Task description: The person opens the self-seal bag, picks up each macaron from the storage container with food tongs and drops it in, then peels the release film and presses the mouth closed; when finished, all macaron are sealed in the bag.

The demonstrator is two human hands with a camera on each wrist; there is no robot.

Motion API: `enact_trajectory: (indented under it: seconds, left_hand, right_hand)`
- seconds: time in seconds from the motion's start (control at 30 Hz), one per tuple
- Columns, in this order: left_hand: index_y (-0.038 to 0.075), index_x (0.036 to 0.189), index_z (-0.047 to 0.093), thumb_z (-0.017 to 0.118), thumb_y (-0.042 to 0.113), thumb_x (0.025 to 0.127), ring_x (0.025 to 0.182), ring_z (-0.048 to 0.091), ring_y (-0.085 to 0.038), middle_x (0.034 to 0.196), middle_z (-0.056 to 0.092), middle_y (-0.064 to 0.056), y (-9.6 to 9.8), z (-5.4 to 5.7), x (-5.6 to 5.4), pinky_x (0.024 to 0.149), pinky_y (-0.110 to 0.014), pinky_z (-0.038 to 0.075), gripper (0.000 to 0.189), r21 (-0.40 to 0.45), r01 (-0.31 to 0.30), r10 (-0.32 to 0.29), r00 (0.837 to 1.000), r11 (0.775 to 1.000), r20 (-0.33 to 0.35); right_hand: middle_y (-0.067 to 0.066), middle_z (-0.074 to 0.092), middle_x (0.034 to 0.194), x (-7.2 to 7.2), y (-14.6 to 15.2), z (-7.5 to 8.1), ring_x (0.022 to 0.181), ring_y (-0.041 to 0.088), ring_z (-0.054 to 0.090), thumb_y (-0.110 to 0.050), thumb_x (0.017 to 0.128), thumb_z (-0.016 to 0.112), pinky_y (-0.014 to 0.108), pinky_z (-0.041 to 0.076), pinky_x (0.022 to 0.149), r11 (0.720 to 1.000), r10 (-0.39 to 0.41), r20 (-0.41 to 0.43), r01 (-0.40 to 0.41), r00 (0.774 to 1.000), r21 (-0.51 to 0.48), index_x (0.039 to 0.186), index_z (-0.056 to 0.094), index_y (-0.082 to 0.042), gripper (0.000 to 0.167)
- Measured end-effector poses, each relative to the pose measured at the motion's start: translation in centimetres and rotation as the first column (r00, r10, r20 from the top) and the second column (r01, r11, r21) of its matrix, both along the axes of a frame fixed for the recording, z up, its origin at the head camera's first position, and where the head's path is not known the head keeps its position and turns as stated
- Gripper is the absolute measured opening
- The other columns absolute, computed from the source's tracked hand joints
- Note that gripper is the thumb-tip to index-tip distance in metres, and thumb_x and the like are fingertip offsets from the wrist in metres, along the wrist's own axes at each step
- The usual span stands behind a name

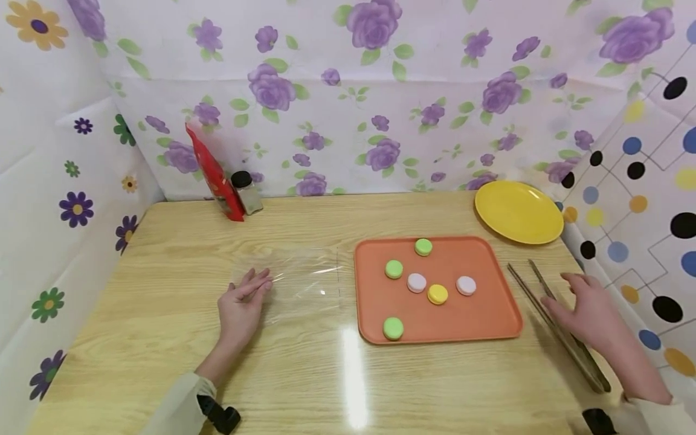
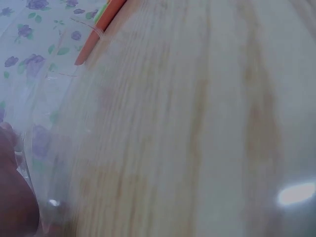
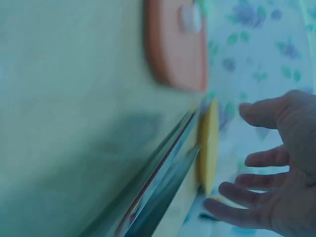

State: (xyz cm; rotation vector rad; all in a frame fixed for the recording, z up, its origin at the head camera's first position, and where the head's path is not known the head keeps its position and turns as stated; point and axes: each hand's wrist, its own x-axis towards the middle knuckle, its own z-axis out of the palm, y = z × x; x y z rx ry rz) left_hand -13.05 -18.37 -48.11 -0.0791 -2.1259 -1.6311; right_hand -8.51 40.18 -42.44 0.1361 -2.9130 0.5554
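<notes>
- The clear plastic bag (image 1: 310, 284) is spread on the bench (image 1: 179, 314) at centre left of the head view; its left edge appears to be pinched by the left hand (image 1: 241, 305), though the exact thumb contact is hard to make out;
- Nothing is grasped by the right hand (image 1: 589, 314); its fingers are parted, and in the right wrist view a gap is seen between them and the metal tongs (image 1: 577, 357);
- The tongs are laid aslant at lower right of the head view, tips apart towards the tray (image 1: 375, 334), joined end towards the bottom right corner;
- If the tongs are taken up, both arms are best enclosed together, between mid-length and the joined end, so that the tips can be closed evenly;
- The hand is best lowered from above, thumb on the tray side; a sideways sweep could send the tips into the tray's right rim;
- The green pieces (image 1: 394, 269), white pieces (image 1: 466, 286) and yellow piece (image 1: 437, 294) lie loose in the tray and could be scattered by a knock;
- The bag is best held lightly but steadily, as such thin film is easily creased or dragged.
</notes>
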Motion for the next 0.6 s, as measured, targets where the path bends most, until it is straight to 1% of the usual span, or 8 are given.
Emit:
enact_trajectory:
  seconds: [0.1,0.17,0.23,0.3,0.4,0.5,0.6]
  left_hand:
    - [-0.012,0.091,0.073,0.073,-0.011,0.086,0.124,0.049,-0.054,0.108,0.067,-0.030,0.2,1.2,0.7,0.112,-0.070,0.005,0.006,-0.005,0.002,-0.002,1.000,1.000,-0.002]
    - [-0.015,0.091,0.071,0.071,-0.013,0.085,0.124,0.048,-0.056,0.108,0.065,-0.033,0.4,2.0,1.2,0.111,-0.072,0.005,0.007,-0.008,0.002,-0.002,1.000,1.000,-0.003]
    - [-0.016,0.091,0.071,0.071,-0.014,0.085,0.123,0.048,-0.057,0.108,0.065,-0.034,0.4,2.3,1.4,0.110,-0.073,0.006,0.007,-0.011,-0.007,0.007,1.000,1.000,-0.008]
    - [-0.016,0.091,0.071,0.071,-0.015,0.084,0.122,0.049,-0.057,0.107,0.065,-0.034,0.4,2.0,1.3,0.110,-0.073,0.006,0.007,-0.014,-0.013,0.013,1.000,1.000,-0.015]
    - [-0.014,0.090,0.072,0.072,-0.013,0.085,0.123,0.049,-0.056,0.107,0.067,-0.031,0.1,0.8,0.7,0.111,-0.072,0.006,0.006,-0.011,-0.011,0.010,1.000,1.000,-0.021]
    - [-0.010,0.090,0.074,0.073,-0.010,0.085,0.124,0.050,-0.053,0.107,0.068,-0.028,-0.2,-0.3,0.2,0.112,-0.069,0.005,0.005,-0.002,-0.006,0.006,1.000,1.000,-0.020]
    - [-0.008,0.090,0.075,0.075,-0.007,0.085,0.125,0.051,-0.051,0.107,0.069,-0.026,-0.2,-0.9,-0.1,0.113,-0.067,0.005,0.004,-0.001,-0.002,0.002,1.000,1.000,-0.025]
  right_hand:
    - [0.050,0.037,0.124,0.9,1.5,-1.3,0.107,0.067,0.039,-0.021,0.091,0.074,0.074,0.038,0.081,1.000,-0.002,0.093,0.000,0.996,0.022,0.130,0.039,0.026,0.071]
    - [0.051,0.038,0.123,1.1,1.9,-1.9,0.108,0.067,0.039,-0.020,0.089,0.076,0.074,0.038,0.081,0.999,0.010,0.120,-0.015,0.993,0.042,0.130,0.038,0.027,0.074]
    - [0.053,0.038,0.122,1.1,2.0,-2.4,0.107,0.067,0.040,-0.021,0.088,0.077,0.074,0.039,0.081,0.998,0.017,0.160,-0.028,0.987,0.064,0.132,0.035,0.027,0.077]
    - [0.054,0.038,0.122,0.9,2.0,-2.6,0.106,0.067,0.042,-0.020,0.087,0.078,0.073,0.041,0.081,0.996,0.019,0.199,-0.037,0.980,0.086,0.135,0.032,0.027,0.081]
    - [0.053,0.040,0.118,0.7,2.1,-2.8,0.103,0.066,0.046,-0.017,0.085,0.079,0.070,0.043,0.080,0.993,0.027,0.230,-0.052,0.973,0.106,0.136,0.030,0.027,0.083]
    - [0.050,0.045,0.111,0.7,2.1,-3.0,0.096,0.065,0.051,-0.011,0.082,0.080,0.068,0.046,0.076,0.991,0.047,0.215,-0.074,0.976,0.116,0.134,0.034,0.026,0.079]
    - [0.046,0.050,0.105,0.8,2.0,-3.2,0.090,0.062,0.055,-0.006,0.080,0.079,0.065,0.048,0.073,0.987,0.067,0.179,-0.092,0.982,0.135,0.131,0.039,0.025,0.071]
